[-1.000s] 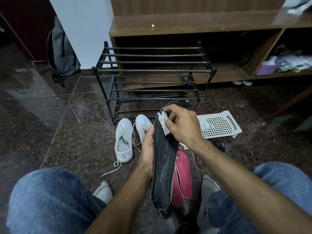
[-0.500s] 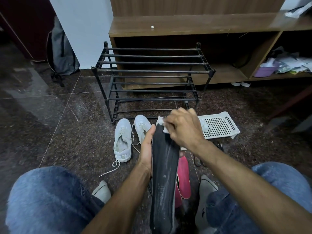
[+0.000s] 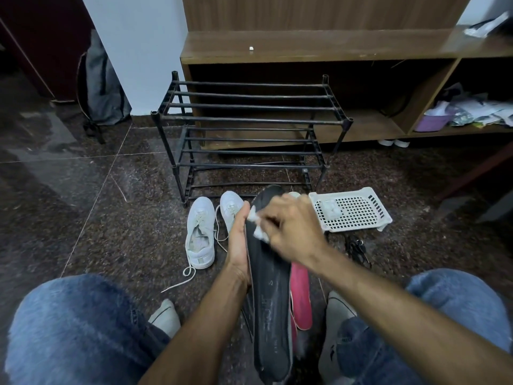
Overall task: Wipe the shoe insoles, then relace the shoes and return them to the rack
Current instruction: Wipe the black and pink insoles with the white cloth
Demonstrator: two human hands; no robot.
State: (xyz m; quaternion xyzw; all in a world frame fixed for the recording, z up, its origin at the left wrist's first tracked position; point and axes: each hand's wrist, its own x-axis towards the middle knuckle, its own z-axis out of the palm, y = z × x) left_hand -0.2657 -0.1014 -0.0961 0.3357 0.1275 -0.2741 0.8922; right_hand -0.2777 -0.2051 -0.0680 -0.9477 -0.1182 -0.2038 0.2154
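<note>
My left hand (image 3: 238, 245) grips the left edge of a long black insole (image 3: 270, 301), held lengthwise between my knees. Over its upper half my right hand (image 3: 291, 232) pinches a white wipe (image 3: 259, 232) and presses it on the insole. A pink insole (image 3: 301, 295) lies on the floor just right of the black one, partly hidden by it. Two white sneakers (image 3: 200, 234) with loose laces stand on the floor to the left, below the empty black shoe rack (image 3: 249, 120).
A white perforated basket (image 3: 352, 209) holding a small white packet lies right of my hands. Dark laces or keys (image 3: 356, 247) rest on the floor below it. A wooden shelf unit (image 3: 319, 45) stands behind the rack, a grey backpack (image 3: 102, 87) far left.
My right hand with the wipe has slid down the insole from its tip toward me. The insole has tilted flatter, with its toe end showing above my hand.
</note>
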